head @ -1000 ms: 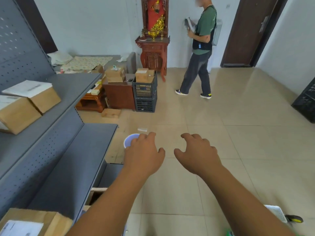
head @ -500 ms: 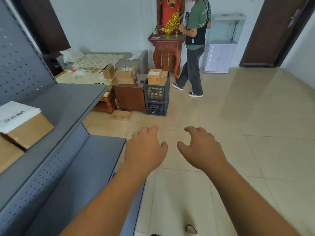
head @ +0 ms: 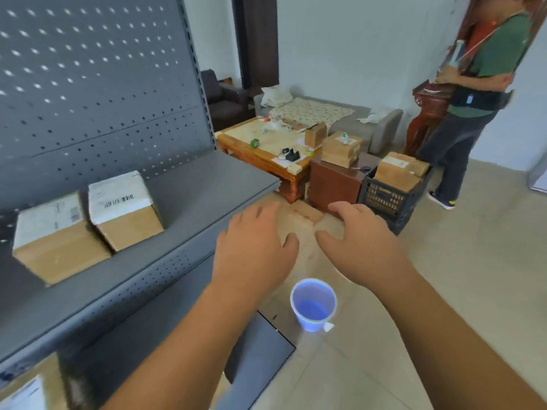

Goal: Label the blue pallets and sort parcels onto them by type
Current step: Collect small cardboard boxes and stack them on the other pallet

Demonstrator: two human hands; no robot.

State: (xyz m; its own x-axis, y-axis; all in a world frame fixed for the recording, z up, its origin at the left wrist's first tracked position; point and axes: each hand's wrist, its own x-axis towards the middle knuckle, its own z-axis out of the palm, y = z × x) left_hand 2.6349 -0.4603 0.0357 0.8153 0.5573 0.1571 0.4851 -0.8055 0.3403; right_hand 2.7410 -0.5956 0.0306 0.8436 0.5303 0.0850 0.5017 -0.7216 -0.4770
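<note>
The grey shelf [head: 192, 208] carries two labelled parcels [head: 124, 211] side by side toward its left end. The left hand [head: 254, 250] and right hand [head: 361, 247] extend forward, palms down, fingers loosely spread, holding nothing. The blue cup [head: 313, 304] stands on the floor beneath them; it was out of view 0.5 s earlier.

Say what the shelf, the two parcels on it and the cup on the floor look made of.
Shelf: likely painted grey metal, matte, perforated back panel.
Left parcel and right parcel: brown cardboard, white paper labels.
Cup: probably thin translucent plastic.
</note>
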